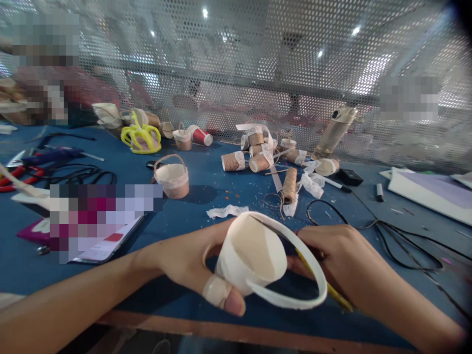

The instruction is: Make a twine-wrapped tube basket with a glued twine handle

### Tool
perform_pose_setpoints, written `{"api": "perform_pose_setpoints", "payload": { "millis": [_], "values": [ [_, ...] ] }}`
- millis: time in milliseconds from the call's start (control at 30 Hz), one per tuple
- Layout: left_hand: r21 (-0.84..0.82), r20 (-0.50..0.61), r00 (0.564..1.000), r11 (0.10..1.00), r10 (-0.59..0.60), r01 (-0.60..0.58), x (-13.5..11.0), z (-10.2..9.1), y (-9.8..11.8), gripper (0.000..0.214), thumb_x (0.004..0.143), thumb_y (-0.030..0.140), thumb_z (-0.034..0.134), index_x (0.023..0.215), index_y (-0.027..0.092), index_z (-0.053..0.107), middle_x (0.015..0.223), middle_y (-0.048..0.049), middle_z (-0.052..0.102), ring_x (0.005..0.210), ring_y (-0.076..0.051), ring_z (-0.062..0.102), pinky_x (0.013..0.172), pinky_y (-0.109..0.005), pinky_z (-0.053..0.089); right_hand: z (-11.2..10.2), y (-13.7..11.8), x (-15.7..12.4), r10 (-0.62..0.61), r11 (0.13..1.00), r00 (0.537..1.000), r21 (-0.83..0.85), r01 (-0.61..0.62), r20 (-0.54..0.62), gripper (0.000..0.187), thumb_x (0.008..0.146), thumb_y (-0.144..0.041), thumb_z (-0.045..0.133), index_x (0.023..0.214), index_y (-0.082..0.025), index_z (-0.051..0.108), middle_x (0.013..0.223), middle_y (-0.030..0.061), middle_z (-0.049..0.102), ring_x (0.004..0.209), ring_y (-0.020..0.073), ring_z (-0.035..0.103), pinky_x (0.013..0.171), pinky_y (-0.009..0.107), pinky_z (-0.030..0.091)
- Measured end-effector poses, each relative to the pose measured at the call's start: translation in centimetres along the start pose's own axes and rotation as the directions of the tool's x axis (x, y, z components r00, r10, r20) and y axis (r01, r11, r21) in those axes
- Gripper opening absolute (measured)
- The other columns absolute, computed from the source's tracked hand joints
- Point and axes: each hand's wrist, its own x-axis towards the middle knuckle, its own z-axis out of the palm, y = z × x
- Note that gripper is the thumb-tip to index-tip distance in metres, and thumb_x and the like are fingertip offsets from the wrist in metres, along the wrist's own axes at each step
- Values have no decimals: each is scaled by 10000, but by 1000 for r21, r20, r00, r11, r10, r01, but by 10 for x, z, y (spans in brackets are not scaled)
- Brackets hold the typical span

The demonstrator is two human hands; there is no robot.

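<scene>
My left hand (191, 263) grips a white paper cup (254, 255) near the table's front edge, its open mouth turned towards me. The thumb, wrapped in a beige bandage, presses on the cup's lower wall. A white strip handle (309, 265) arches over the cup's rim to the right. My right hand (332, 255) is closed against the cup's right side, holding a thin yellow tool (337, 295) whose point lies by the handle. What the tool is I cannot make out.
The blue table (206, 196) carries a finished cup basket (171, 177), a yellow basket (142, 137), several twine-wrapped cups (258, 157), a twine spool (289, 184), paper scraps and black cables (398, 241). A perforated screen (258, 64) closes the back. Red-handled tools (14, 177) lie left, white boards (427, 191) right.
</scene>
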Motion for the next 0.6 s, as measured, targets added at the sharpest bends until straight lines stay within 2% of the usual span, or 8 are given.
{"api": "perform_pose_setpoints", "payload": {
  "millis": [33, 67, 133, 233, 367, 500, 600],
  "values": [
    [13, -108, 991, 997, 76, -75, 0, 2, -1, 579, 656, 207, 860, 1149, 198, 556, 998, -27, 641, 864, -162, 603, 733, -224, 520, 0, 1, 0, 32, 999, 999, -10, -32, -3, 528, 944, -610, 517, 642, -196, 644, 568, -1, 612, 495, 131, 540, 510, 266, 303],
    [40, -201, 975, 995, 99, -92, 1, 4, -3, 627, 676, 155, 842, 1208, 220, 516, 1034, -21, 631, 890, -152, 598, 760, -224, 521, 0, 2, 0, 58, 998, 998, -24, -58, -3, 515, 945, -604, 519, 651, -202, 653, 576, -2, 621, 506, 137, 549, 516, 269, 306],
    [86, -261, 959, 992, 108, -88, 1, 7, -7, 631, 709, 129, 814, 1235, 223, 477, 1034, -19, 614, 880, -135, 586, 765, -223, 516, 0, 4, 1, 86, 995, 996, -56, -86, 8, 499, 942, -599, 521, 665, -206, 658, 594, 0, 627, 528, 149, 561, 530, 277, 310],
    [121, -148, 984, 989, 100, -82, 0, 8, -10, 479, 782, 141, 724, 1185, 208, 472, 965, -7, 586, 787, -107, 548, 696, -198, 491, 1, 4, 2, 72, 994, 997, -85, -70, 19, 498, 917, -618, 533, 670, -198, 631, 597, 0, 599, 540, 155, 548, 536, 282, 306],
    [134, 34, 990, 981, 133, -137, -2, 2, -9, 387, 772, 144, 659, 1107, 201, 472, 875, 17, 527, 729, -102, 508, 650, -186, 476, -1, 1, 2, 6, 998, 1000, -62, -5, 21, 546, 920, -651, 512, 640, -188, 584, 573, -9, 552, 513, 134, 504, 517, 272, 282],
    [111, 118, 992, 992, 49, -62, -1, 0, -3, 362, 721, 151, 662, 1045, 182, 505, 815, 26, 509, 703, -112, 493, 651, -201, 464, -5, 0, 0, -22, 999, 998, -35, 24, 58, 563, 876, -670, 599, 596, -183, 549, 541, -28, 520, 478, 109, 450, 498, 257, 262],
    [56, 168, 986, 998, 11, -21, 2, 1, -2, 344, 695, 206, 704, 993, 180, 531, 802, 27, 520, 684, -111, 485, 628, -192, 452, -8, -1, 0, -72, 997, 992, -9, 74, 100, 517, 862, -637, 652, 631, -182, 569, 585, -20, 570, 514, 117, 497, 519, 254, 285]
  ]
}}
